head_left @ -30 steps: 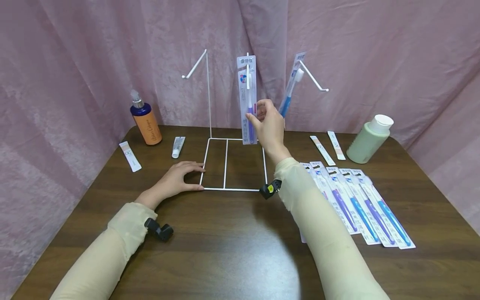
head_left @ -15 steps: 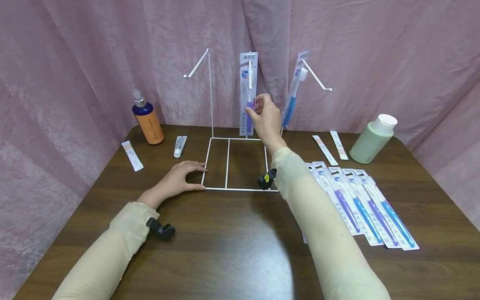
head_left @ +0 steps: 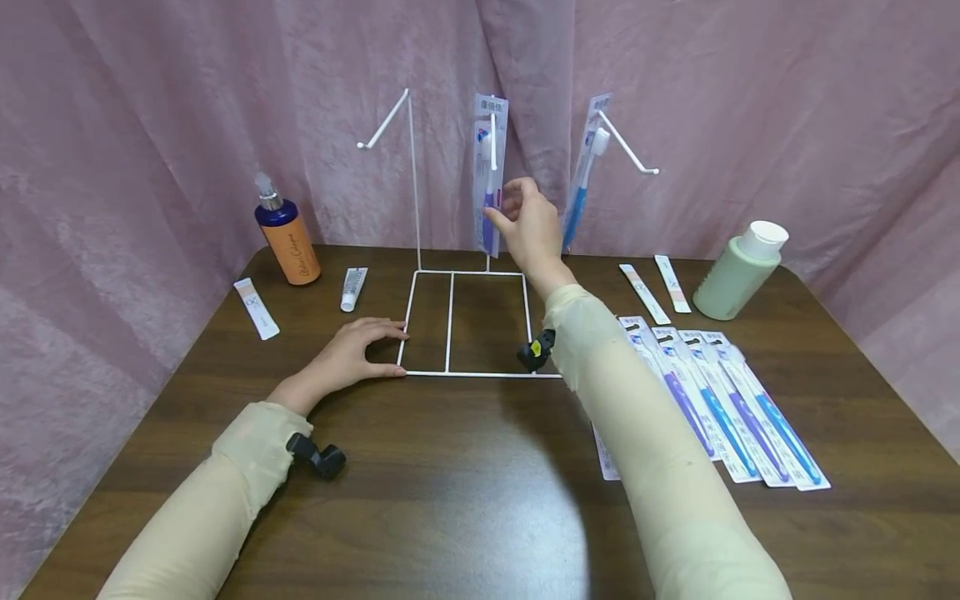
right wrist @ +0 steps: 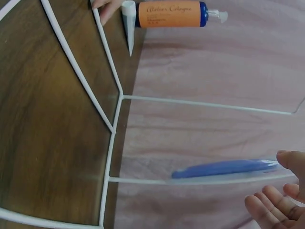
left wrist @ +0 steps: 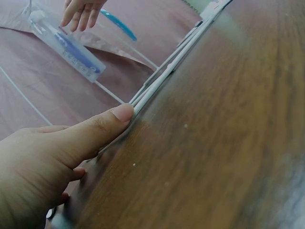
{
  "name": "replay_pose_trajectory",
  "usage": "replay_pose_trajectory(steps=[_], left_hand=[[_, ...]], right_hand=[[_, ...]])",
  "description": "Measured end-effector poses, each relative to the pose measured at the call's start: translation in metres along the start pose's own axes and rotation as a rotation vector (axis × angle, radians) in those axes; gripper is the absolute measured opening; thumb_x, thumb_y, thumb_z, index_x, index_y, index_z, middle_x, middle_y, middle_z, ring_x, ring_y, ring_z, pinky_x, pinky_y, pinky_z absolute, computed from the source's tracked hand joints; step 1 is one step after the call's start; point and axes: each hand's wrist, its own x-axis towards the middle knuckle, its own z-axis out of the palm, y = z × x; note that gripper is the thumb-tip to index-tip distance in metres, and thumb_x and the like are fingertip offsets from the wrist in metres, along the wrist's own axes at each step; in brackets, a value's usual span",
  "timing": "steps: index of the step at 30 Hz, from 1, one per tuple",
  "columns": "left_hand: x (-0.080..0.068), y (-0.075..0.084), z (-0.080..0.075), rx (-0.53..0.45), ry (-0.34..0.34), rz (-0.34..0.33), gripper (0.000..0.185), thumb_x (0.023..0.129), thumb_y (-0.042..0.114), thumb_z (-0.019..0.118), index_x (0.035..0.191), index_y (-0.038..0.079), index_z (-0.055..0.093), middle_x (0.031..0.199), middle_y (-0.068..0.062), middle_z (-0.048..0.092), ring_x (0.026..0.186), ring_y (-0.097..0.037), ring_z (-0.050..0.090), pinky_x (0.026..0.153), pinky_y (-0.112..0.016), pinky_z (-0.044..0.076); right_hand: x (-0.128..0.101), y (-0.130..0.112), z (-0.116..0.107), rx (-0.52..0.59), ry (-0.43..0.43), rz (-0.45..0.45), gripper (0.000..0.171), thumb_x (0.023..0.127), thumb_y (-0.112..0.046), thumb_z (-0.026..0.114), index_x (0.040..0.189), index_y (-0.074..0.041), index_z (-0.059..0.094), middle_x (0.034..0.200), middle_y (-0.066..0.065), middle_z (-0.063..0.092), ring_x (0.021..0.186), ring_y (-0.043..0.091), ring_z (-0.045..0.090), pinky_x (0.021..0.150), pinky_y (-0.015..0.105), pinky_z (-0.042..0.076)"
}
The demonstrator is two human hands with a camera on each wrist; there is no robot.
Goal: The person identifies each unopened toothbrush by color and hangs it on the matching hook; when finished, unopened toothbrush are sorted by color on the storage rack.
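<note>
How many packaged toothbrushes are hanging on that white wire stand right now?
2. One purple toothbrush pack hangs on the middle hook, with the right hand at its lower end. One blue toothbrush pack hangs on the right hook. The left hook is bare.

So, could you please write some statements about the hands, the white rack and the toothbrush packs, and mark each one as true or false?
1. The right hand is at the purple toothbrush pack that hangs on the middle hook of the white wire rack. True.
2. The left hand is lifted in the air, away from the rack. False: it rests on the table, with fingers against the left edge of the rack's base.
3. A blue toothbrush pack hangs on the right hook. True.
4. The left hook also carries a pack. False: it is bare.
5. The orange pump bottle stands at the right of the rack. False: it stands at the left; the green bottle is at the right.
</note>
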Motion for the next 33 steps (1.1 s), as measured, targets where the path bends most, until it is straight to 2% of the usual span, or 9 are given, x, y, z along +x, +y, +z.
replay_pose_trajectory(steps=[6, 12, 20, 28, 33], left_hand=[[-0.001, 0.000, -0.001, -0.004, 0.009, 0.001, 0.058, 0.073, 0.034, 0.083, 0.123, 0.011, 0.064, 0.142, -0.008, 0.054, 0.134, -0.035, 0.043, 0.111, -0.060, 0.025], [-0.003, -0.002, -0.001, -0.004, 0.003, -0.003, 0.058, 0.074, 0.036, 0.082, 0.124, 0.012, 0.064, 0.142, -0.008, 0.053, 0.135, -0.035, 0.042, 0.112, -0.060, 0.024], [-0.005, -0.004, -0.003, 0.006, 0.003, -0.006, 0.058, 0.075, 0.036, 0.081, 0.124, 0.012, 0.064, 0.143, -0.008, 0.053, 0.135, -0.035, 0.042, 0.112, -0.060, 0.025], [-0.005, -0.001, -0.002, 0.003, 0.001, -0.007, 0.058, 0.075, 0.036, 0.081, 0.124, 0.012, 0.064, 0.143, -0.008, 0.053, 0.135, -0.036, 0.042, 0.111, -0.061, 0.025], [-0.005, -0.001, -0.001, 0.001, 0.003, -0.011, 0.058, 0.075, 0.037, 0.081, 0.124, 0.012, 0.064, 0.143, -0.008, 0.053, 0.135, -0.036, 0.042, 0.111, -0.060, 0.025]], right_hand=[[-0.002, 0.002, -0.017, -0.070, -0.047, -0.016, 0.048, 0.088, -0.032, 0.070, 0.127, -0.010, 0.052, 0.113, 0.007, 0.070, 0.099, 0.022, 0.069, 0.086, 0.036, 0.053], [-0.012, 0.004, -0.038, -0.106, -0.052, -0.081, 0.045, 0.086, -0.027, 0.072, 0.123, -0.007, 0.055, 0.107, 0.010, 0.072, 0.093, 0.024, 0.069, 0.085, 0.037, 0.053], [-0.025, 0.001, -0.068, -0.178, -0.168, -0.099, 0.046, 0.087, -0.029, 0.071, 0.126, -0.010, 0.055, 0.106, 0.009, 0.071, 0.097, 0.024, 0.068, 0.087, 0.040, 0.050], [-0.051, 0.014, -0.112, -0.254, -0.210, -0.193, 0.042, 0.086, -0.025, 0.071, 0.121, -0.006, 0.057, 0.102, 0.014, 0.072, 0.091, 0.029, 0.069, 0.082, 0.045, 0.051], [-0.068, 0.023, -0.141, -0.315, -0.267, -0.189, 0.044, 0.088, -0.026, 0.070, 0.125, -0.007, 0.056, 0.103, 0.016, 0.070, 0.093, 0.032, 0.068, 0.082, 0.048, 0.051]])
